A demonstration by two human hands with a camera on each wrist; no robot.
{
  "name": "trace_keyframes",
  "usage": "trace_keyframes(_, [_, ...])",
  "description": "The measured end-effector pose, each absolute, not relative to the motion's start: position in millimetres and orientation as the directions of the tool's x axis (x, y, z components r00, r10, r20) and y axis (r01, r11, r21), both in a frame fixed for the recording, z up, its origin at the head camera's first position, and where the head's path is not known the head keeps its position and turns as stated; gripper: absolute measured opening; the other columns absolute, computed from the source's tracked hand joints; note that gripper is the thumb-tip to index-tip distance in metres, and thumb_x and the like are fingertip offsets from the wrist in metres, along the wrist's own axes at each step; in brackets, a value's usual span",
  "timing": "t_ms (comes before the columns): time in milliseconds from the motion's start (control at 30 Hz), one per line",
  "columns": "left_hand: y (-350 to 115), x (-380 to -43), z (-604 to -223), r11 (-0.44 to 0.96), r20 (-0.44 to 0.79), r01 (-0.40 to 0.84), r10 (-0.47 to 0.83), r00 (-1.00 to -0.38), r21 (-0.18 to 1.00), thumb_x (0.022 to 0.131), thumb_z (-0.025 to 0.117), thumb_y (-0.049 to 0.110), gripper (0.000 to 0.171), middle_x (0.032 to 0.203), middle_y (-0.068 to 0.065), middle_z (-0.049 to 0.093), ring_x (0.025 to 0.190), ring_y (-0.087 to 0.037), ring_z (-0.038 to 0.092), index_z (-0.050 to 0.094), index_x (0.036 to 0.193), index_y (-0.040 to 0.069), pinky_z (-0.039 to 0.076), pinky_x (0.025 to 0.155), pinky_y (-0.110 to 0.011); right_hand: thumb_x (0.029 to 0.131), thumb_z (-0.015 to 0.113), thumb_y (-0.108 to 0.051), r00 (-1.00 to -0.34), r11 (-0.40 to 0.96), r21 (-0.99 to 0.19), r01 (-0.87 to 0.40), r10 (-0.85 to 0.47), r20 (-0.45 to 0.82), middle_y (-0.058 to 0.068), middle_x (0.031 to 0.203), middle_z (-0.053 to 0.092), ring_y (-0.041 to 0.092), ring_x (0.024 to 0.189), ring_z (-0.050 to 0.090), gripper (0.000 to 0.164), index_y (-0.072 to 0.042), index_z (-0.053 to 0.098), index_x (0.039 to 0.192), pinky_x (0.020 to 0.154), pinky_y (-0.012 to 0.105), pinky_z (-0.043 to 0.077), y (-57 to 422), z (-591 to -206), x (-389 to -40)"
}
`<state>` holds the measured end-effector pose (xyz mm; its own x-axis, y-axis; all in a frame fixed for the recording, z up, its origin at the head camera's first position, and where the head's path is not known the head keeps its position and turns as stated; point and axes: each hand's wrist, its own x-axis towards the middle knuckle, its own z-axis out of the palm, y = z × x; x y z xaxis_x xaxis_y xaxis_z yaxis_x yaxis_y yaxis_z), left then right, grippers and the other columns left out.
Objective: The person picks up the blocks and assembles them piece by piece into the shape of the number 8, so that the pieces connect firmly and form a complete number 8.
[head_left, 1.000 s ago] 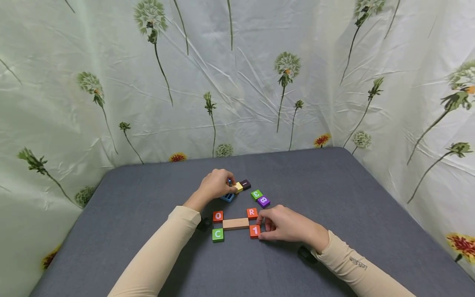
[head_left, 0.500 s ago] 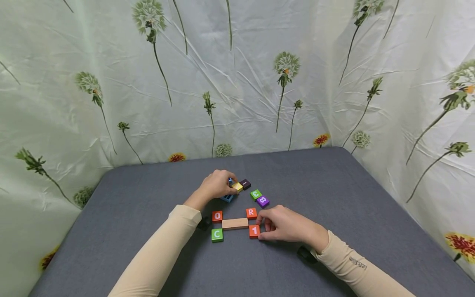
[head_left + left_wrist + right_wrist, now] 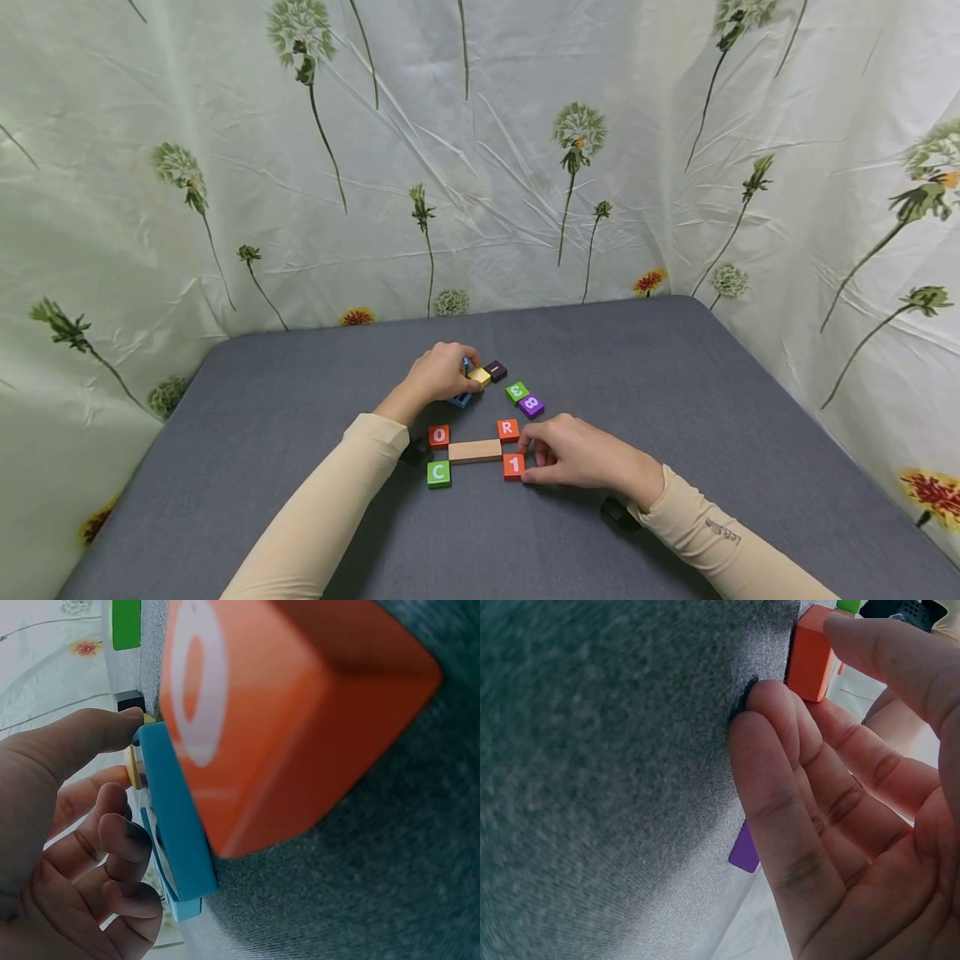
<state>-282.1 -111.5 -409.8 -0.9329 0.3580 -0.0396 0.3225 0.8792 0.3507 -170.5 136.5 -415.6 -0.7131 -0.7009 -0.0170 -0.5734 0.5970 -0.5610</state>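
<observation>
Barely shifted since 1 second ago, pinching the yellow block (image 3: 479,378) between narrowly parted fingers of the nearer left hand (image 3: 437,372), just left of the black block (image 3: 496,371), with the red 1 block (image 3: 513,467) lightly held by fingertips of the right hand (image 3: 567,452).

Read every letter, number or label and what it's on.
"O" or zero: far-left red block
"R": far-right red block
"1": near-right red block
"C": near green block
"3": far green block
"8": purple block
Dark block: one stroke, unclear
Right sleeve: print too small
Blue block: unreadable
</observation>
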Motion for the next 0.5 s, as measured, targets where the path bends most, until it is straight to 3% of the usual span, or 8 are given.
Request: trace_keyframes(500, [-113.1,-282.2,-409.8,0.874,-0.031,0.303,0.34,-0.94,0.381,0.093,0.086,0.032,0.031,0.094,-0.002,0.071,0.073,-0.016,0.062,0.076,0.119,0.018,0.046,0.064,-0.031,0.095,0.083,-0.021,-0.712,0.604,-0.55,-0.577,-0.702,-0.024,-0.014,0.072,0.059,-0.006,0.061,0.049,0.016,-0.014,0.072,0.105,0.059,0.018,0.044,135.8,-414.7,-170.2])
